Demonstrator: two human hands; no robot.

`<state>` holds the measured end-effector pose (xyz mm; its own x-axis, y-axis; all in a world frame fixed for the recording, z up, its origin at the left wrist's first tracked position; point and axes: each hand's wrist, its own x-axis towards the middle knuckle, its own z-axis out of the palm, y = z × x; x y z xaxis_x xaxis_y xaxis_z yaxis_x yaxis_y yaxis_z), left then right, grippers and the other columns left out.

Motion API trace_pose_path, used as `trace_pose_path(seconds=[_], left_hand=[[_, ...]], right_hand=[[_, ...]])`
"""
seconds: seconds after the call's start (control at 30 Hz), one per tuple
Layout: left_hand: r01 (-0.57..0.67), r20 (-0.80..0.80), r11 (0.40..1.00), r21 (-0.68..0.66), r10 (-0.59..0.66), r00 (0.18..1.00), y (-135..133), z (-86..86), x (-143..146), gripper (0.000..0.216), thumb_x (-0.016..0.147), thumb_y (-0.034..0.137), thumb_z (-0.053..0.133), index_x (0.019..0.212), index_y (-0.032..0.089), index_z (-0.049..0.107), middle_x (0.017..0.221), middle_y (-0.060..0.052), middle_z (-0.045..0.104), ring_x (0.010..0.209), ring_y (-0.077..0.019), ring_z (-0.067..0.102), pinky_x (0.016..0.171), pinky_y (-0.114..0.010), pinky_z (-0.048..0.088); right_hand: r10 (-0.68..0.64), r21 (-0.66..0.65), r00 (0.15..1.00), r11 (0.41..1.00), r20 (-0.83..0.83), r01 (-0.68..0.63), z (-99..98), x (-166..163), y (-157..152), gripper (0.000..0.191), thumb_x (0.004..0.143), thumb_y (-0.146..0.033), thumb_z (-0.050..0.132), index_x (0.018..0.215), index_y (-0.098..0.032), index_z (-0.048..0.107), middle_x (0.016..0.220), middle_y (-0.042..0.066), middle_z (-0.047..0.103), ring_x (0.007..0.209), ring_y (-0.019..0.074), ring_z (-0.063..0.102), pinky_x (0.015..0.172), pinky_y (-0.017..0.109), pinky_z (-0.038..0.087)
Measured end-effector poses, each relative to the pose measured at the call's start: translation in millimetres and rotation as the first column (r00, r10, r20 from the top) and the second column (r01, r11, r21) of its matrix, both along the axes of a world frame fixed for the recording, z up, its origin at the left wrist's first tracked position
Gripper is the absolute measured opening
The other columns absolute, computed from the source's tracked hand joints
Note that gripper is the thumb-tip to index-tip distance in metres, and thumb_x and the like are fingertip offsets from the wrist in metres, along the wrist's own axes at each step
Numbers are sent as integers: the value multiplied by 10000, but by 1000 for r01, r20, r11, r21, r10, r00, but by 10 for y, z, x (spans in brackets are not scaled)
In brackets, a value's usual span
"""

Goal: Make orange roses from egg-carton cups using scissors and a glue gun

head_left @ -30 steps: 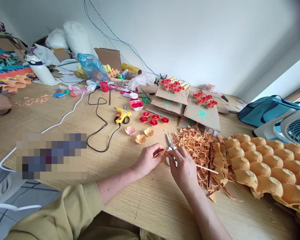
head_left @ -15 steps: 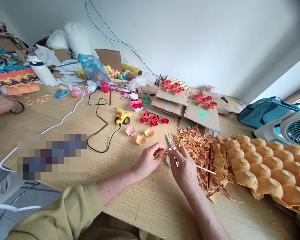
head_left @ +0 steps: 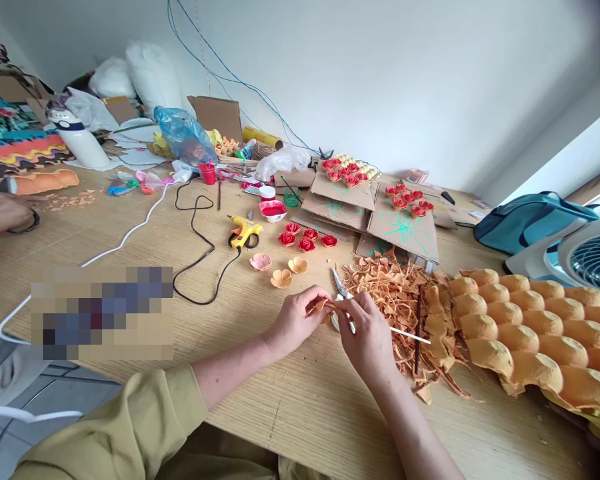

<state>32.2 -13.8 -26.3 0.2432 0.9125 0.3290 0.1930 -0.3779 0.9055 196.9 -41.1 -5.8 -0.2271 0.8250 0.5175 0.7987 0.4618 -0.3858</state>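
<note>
The left hand (head_left: 296, 320) pinches a small orange petal (head_left: 322, 306) between thumb and fingertips, just above the table (head_left: 290, 407). The right hand (head_left: 367, 340) meets it, fingers closed on the near end of a thin white stick (head_left: 410, 335), which lies against the petal and trails off right over the scraps (head_left: 390, 287). Scissors (head_left: 339, 283) lie just behind the knuckles.

To my eye the petal is thin and soft, and pressed too hard on the stick it could tear or crease. The stick's far end sits among the scraps, so a swing of the right wrist could snag there and scatter them. A knuckle pushed forward would meet the scissors.

Bare table runs from the hands to the near edge, and left as far as the black cord (head_left: 200, 253). Three plain flowers (head_left: 281, 278) sit near, ahead of the left hand. On the right, the scraps and the egg tray (head_left: 530, 333) close the way. Another person's hand (head_left: 0, 210) rests well apart, far left.
</note>
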Motion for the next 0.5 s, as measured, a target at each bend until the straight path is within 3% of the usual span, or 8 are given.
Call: trace_pose_path(seconds=[0.17,0.23,0.37,0.5], left_hand=[[-3,36,1000,-25,4,999,27,-58,3,49,885,162,573,853,175,608,719,27,612,634,-97,541,593,-194,408],[-4,51,1000,-16,5,999,28,-49,-2,49,889,166,573,853,176,605,733,22,626,641,-99,556,599,-195,419],[-23,41,999,31,22,999,12,-26,-9,33,901,188,576,890,179,606,771,10,646,670,-106,576,628,-204,437],[4,36,1000,4,-4,999,25,-69,-4,52,892,159,557,902,180,604,770,8,634,677,-112,575,624,-209,431]], right_hand=[[-29,100,984,995,177,12,14,-16,-2,232,996,-202,489,924,-203,709,799,41,519,691,172,490,656,287,367],[-14,86,991,996,134,2,28,-23,-4,221,995,-191,486,955,-202,703,809,41,521,701,173,494,662,286,376],[26,-9,994,1000,-103,-27,30,-25,-1,188,975,-162,500,1028,-195,678,857,37,529,740,167,527,656,266,400],[19,-17,998,1000,-63,-20,7,-10,5,187,966,-160,509,943,-192,691,837,31,508,706,160,507,628,263,379]])
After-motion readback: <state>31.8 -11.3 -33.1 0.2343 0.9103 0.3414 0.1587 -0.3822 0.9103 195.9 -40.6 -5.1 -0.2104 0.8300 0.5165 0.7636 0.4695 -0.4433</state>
